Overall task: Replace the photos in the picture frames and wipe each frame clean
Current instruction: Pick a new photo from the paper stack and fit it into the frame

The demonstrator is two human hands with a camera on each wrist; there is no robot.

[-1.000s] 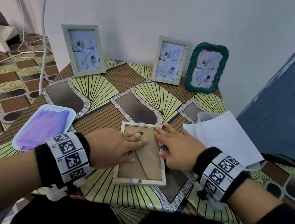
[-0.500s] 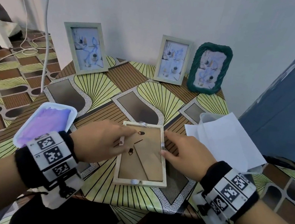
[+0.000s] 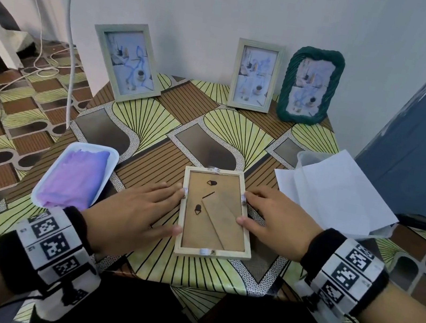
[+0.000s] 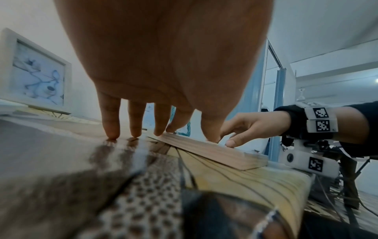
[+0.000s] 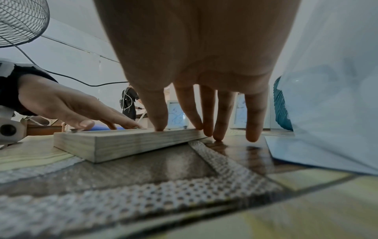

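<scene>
— Where is the frame being worked on?

— A light wooden frame (image 3: 217,214) is laid face down near the front edge of the bench (image 3: 155,129), its brown backing board and folded stand turned upward. Small tabs are seen at its edges.

— How is it held?

— It is flanked by both hands. The left hand (image 3: 135,213) is spread flat at the frame's left side, with fingers (image 4: 111,119) straight; two fingertips are rested on the bench and the others are laid on the frame's left rim. The right hand (image 3: 277,223) is placed at the right side, fingers (image 5: 252,116) extended downward, thumb and index tip set on the rim and the rest touching the bench beside it. Nothing is gripped by either hand; the frame is only touched.

— What else is seen?

— A white tray (image 3: 46,184) with a purple cloth (image 3: 73,177) is set at the left, just beside the left hand. White paper sheets (image 3: 336,193) are draped over a clear container at the right. Three frames are stood along the far edge against the wall: a pale frame (image 3: 127,61) at the left, a second pale frame (image 3: 255,75) and a dark green frame (image 3: 311,86) close together at the right, each with a photo in it.
</scene>
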